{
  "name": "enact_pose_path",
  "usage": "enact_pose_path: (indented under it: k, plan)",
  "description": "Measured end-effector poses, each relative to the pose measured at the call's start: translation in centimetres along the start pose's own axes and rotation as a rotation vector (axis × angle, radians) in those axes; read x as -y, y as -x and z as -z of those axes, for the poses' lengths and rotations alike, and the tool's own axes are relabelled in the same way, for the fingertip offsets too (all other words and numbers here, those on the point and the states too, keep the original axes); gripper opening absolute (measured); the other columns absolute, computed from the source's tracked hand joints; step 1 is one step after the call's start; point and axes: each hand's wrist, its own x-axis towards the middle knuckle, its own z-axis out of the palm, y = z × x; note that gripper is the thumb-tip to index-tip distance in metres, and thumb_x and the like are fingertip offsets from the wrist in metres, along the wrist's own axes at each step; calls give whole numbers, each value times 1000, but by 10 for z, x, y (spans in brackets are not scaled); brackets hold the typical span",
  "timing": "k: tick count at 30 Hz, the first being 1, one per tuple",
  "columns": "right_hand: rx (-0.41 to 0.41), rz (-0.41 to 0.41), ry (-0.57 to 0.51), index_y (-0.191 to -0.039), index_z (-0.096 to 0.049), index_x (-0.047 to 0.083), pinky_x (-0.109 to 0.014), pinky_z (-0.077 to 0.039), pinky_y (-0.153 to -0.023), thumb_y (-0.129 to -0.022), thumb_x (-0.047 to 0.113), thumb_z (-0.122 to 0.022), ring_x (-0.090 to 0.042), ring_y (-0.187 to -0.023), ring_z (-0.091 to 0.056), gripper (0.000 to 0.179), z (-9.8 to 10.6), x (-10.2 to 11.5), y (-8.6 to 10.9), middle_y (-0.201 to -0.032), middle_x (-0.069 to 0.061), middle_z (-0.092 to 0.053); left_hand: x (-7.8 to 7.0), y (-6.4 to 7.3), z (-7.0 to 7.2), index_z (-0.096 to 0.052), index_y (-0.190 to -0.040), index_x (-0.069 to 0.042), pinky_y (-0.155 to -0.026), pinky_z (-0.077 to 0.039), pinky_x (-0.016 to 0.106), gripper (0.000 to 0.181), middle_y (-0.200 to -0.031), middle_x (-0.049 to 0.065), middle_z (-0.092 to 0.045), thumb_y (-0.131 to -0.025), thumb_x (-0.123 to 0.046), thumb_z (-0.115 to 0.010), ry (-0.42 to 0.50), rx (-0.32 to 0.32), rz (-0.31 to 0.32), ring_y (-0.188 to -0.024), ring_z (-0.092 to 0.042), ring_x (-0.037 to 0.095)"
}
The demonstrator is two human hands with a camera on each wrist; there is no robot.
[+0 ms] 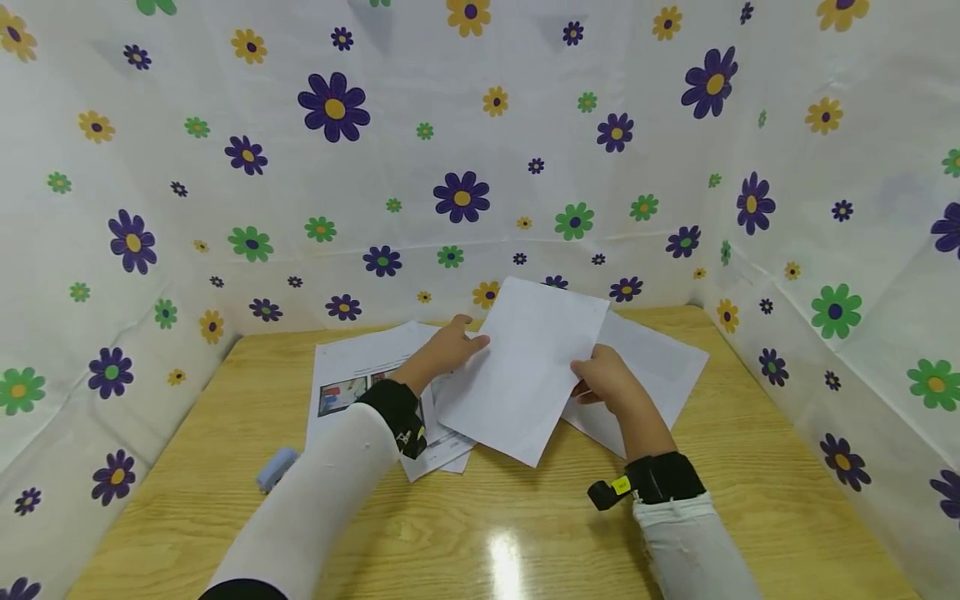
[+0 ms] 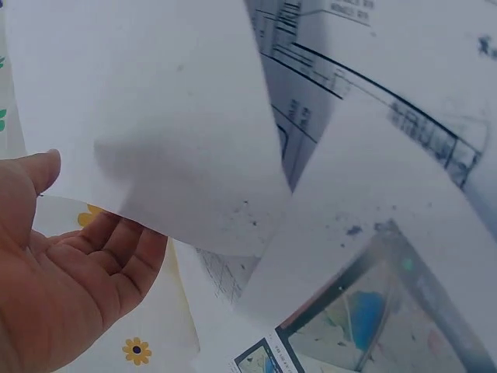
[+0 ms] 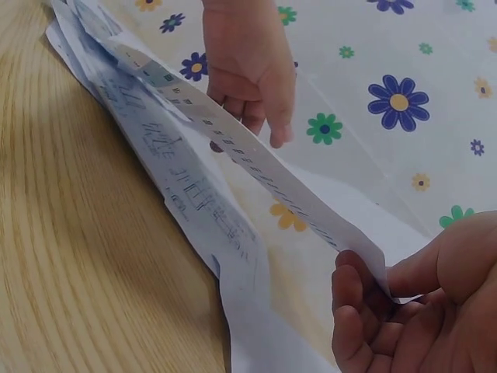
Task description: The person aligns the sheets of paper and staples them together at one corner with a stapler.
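A white sheet of paper [image 1: 532, 367] is held up at a tilt above the table, its blank side towards the head camera. My right hand [image 1: 607, 379] pinches its right edge between thumb and fingers; the right wrist view shows print on the other face of this sheet [image 3: 248, 159]. At the opposite edge is my left hand [image 1: 450, 346], thumb apart from the fingers. In the left wrist view, the left hand's [image 2: 85, 272] fingertips reach behind the sheet's edge, and the thumb does not press on it. Whether those fingertips touch the paper I cannot tell.
Printed sheets with photos [image 1: 341, 362] lie overlapping on the left of the wooden table [image 1: 420, 533]. Another white sheet [image 1: 660, 362] lies at the right, partly under the raised one. A small blue object [image 1: 277, 468] sits by the left forearm. Flower-patterned cloth [image 1: 405, 167] surrounds the table.
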Motion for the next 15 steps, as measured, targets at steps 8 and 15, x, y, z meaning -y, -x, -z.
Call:
enact_pose_path:
  k: [8, 15]
  plan:
    - [13, 41, 16, -137, -44, -9, -34, -59, -68, -107, 14, -49, -20, -71, -68, 38, 2, 5, 1, -98, -19, -68, 4, 8, 10, -39, -153, -8, -78, -53, 36, 63, -130, 18, -59, -100, -26, -68, 146, -9, 4, -102, -61, 28]
    - [17, 96, 23, -138, -46, -10, -35, -60, -67, -106, 15, -49, -18, -69, -64, 40, 5, 10, 6, -97, -17, -67, 4, 26, 13, -49, -140, -7, -68, -51, 30, 53, -113, 13, -61, -96, -21, -73, 151, -47, -43, -94, -60, 24]
